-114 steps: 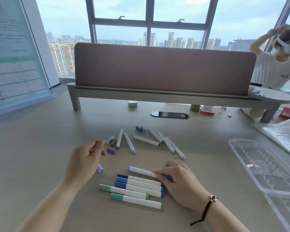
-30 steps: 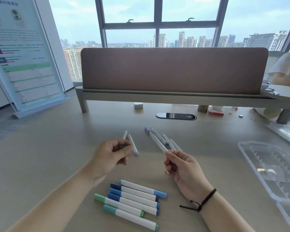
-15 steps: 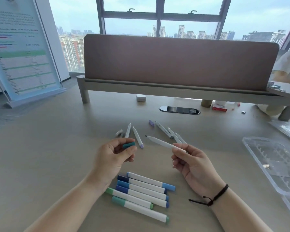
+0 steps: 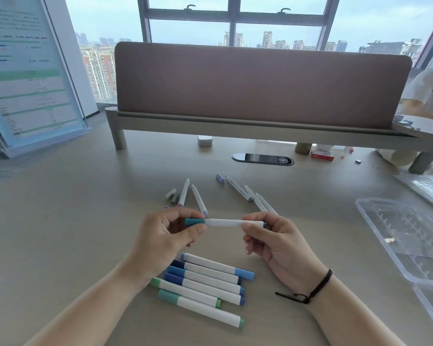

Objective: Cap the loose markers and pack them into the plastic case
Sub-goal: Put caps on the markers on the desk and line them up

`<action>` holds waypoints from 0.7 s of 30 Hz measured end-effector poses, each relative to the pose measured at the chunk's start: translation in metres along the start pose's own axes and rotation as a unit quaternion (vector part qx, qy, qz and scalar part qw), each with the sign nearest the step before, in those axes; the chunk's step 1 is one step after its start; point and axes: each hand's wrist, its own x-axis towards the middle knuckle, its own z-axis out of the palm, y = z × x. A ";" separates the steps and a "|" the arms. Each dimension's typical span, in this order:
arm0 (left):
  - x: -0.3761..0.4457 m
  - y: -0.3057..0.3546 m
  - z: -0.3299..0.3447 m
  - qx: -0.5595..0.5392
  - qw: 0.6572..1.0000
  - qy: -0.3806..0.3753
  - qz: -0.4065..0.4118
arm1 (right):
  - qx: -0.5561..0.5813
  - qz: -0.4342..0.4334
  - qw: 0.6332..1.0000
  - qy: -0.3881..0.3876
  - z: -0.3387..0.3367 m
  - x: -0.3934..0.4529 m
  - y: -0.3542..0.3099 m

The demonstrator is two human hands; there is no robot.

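Cap point(image 4: 195, 222) now meets marker point(image 4: 231, 223); case point(image 4: 395, 236) empty.

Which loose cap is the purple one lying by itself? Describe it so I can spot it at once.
Start at the dark oval cable port set in the desk under the brown divider. Just nearer and to its left lies the purple cap, beside the tip of an uncapped marker. It is lilac; the two caps farther left are grey.

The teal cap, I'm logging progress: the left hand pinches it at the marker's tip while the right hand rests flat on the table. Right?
Not quite. The head view shows the left hand pinching the teal cap at the tip, but the right hand is not flat on the table: it is raised and holds the white marker by its other end.
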 end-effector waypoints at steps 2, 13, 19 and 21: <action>-0.001 0.000 0.001 0.006 1.000 -0.002 0.002 | 0.000 0.000 1.000 0.001 0.001 -0.002 -0.001; -0.009 0.005 0.005 -0.013 1.000 -0.016 0.006 | 0.033 0.000 0.999 -0.008 0.010 -0.012 -0.006; -0.011 0.006 0.006 -0.011 1.000 -0.015 0.002 | 0.026 -0.009 1.000 0.000 0.013 -0.014 -0.005; -0.011 0.006 0.007 -0.019 1.000 -0.012 0.004 | 0.022 -0.011 1.000 0.000 0.014 -0.015 -0.004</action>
